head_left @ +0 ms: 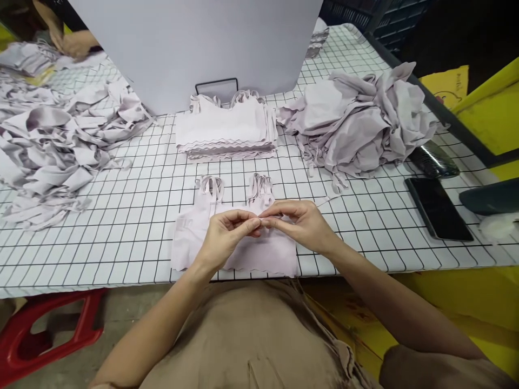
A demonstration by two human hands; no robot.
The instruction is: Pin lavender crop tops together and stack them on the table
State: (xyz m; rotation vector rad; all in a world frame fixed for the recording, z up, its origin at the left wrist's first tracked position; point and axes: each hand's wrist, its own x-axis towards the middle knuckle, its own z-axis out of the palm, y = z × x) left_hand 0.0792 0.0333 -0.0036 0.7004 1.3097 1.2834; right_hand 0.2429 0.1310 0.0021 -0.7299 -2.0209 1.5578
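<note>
A pale lilac strappy top (259, 258) lies flat at the table's front edge, its wavy hem toward me and its bunched straps (211, 187) pointing away. Over its upper middle, my left hand (233, 229) and my right hand (298, 221) meet at the fingertips. Thumb and fingers are pinched together on both. Whatever sits between the fingertips is too small to make out. Just beyond is a neat stack of similar folded tops (227, 127) with straps at the far side.
Loose lilac garments lie in a heap (52, 146) at left and another heap (360, 119) at right. A grey-white panel (198, 48) stands behind the stack. A black phone (438, 209) and a dark cylindrical object (490, 195) lie at right. Another person's hands (75, 43) show far left; a red stool (52, 329) stands below.
</note>
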